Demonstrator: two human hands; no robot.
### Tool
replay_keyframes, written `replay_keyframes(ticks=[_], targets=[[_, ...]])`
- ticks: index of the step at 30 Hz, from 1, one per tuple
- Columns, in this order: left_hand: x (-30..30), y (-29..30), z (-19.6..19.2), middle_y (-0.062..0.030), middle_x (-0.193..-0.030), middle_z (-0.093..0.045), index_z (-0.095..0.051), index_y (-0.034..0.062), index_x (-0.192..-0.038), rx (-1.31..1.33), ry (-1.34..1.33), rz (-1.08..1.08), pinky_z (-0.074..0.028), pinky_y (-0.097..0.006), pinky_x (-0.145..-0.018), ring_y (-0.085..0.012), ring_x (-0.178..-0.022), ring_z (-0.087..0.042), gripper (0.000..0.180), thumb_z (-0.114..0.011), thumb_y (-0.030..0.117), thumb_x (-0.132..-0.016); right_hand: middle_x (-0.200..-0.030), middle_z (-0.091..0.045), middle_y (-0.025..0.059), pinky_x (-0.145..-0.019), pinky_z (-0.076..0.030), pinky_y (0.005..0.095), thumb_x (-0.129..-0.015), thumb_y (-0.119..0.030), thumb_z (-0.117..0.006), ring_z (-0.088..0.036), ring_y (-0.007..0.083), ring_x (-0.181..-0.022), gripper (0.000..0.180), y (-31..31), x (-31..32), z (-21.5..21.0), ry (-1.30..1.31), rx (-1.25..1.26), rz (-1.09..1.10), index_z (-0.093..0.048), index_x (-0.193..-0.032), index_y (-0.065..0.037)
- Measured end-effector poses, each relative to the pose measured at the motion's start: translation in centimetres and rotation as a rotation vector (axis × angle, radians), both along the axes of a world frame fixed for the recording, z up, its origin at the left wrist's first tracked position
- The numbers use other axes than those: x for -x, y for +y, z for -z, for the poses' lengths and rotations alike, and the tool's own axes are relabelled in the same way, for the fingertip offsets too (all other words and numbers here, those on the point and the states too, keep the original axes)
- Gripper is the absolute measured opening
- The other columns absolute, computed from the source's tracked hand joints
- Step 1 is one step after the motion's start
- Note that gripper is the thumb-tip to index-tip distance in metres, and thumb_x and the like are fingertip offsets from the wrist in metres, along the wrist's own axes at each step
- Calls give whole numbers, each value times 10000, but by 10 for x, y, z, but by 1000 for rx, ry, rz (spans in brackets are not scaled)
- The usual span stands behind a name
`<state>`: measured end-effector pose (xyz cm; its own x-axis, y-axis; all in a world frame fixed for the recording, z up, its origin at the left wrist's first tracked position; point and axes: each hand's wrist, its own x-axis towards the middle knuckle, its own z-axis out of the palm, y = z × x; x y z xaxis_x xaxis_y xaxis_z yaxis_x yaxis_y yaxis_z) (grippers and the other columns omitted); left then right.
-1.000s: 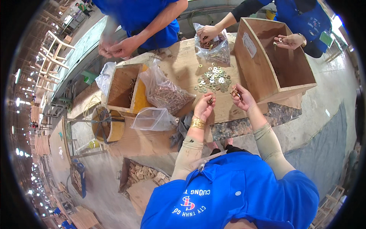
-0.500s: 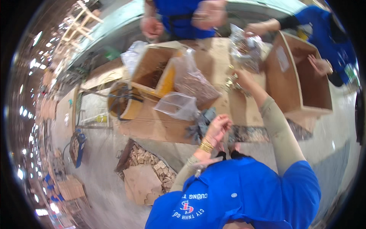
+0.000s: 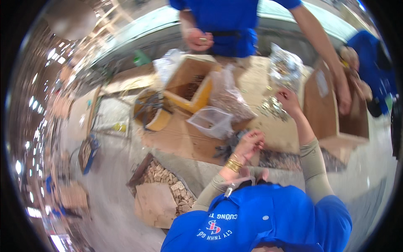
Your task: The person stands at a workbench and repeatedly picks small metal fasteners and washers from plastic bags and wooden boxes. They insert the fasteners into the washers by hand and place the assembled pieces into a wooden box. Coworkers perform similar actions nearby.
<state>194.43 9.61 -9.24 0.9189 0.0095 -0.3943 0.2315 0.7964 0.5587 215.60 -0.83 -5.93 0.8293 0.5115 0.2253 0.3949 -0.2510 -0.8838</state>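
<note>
My left hand (image 3: 250, 144) is held low over the near edge of the table, fingers curled in; whatever lies in them is hidden. Just beside it is a grey glove (image 3: 226, 152). My right hand (image 3: 289, 102) is at the right edge of a loose pile of small brass-coloured metal parts (image 3: 273, 108) on the tabletop. Its fingers are bent together, and blur hides what they hold. Behind the pile stands a clear plastic bag (image 3: 286, 63) with similar shiny pieces. Left of the pile, another clear bag (image 3: 228, 98) holds many small brownish parts.
Across the table a co-worker's hand (image 3: 198, 40) holds a small piece; the other arm reaches into a tall wooden box (image 3: 319, 103). Another person stands at the right. An open wooden box (image 3: 184, 69), a yellow bucket (image 3: 159, 121) and a crate of wood blocks (image 3: 180, 193) lie leftward.
My right hand has drawn back from the metal parts, which now lie more in sight. The opposite co-worker has stretched an arm into the wooden box. The whole view has shifted.
</note>
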Motion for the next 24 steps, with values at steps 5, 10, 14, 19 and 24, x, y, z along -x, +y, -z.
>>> replay_keyframes(ticks=[5,10,14,19,24], targets=[[-31,-15,-52,14,-660,-522,-550,53,-962,-82,-50,108,-346,-154,-438,-36,-514,-454,131,-522,95,-841,-660,-600,43,-361,-334,172,-812,-122,-531,-412,22,-404,120,-61,80,-91,420,-219,29,-550,-842,-8],[-65,-60,-121,-14,-685,-513,-536,16,-990,-38,-235,300,-287,-164,-414,-28,-496,-385,163,-475,39,-841,-655,-601,28,-355,-305,140,-816,-113,-535,-399,-1,-402,98,-148,98,-150,252,-258,347,-563,-819,-19],[-104,-105,-160,-51,-704,-552,-534,19,-964,-129,-361,405,-260,-157,-396,-22,-470,-374,142,-490,28,-830,-656,-600,21,-359,-306,135,-815,-110,-542,-395,-11,-412,102,-195,88,-173,80,-428,394,-567,-817,-11],[-148,-163,-176,-83,-696,-575,-530,27,-907,-255,-391,435,-265,-154,-383,-28,-432,-375,90,-512,26,-819,-686,-608,21,-444,-387,176,-787,-76,-554,-488,26,-508,91,-232,63,-183,-93,-386,381,-576,-801,11],[-169,-215,-184,-86,-701,-575,-523,18,-911,-320,-341,434,-291,-152,-396,-37,-451,-384,108,-480,8,-812,-660,-599,57,-508,-428,217,-748,-76,-586,-547,74,-573,104,-271,29,-174,-286,-187,352,-575,-796,16]])
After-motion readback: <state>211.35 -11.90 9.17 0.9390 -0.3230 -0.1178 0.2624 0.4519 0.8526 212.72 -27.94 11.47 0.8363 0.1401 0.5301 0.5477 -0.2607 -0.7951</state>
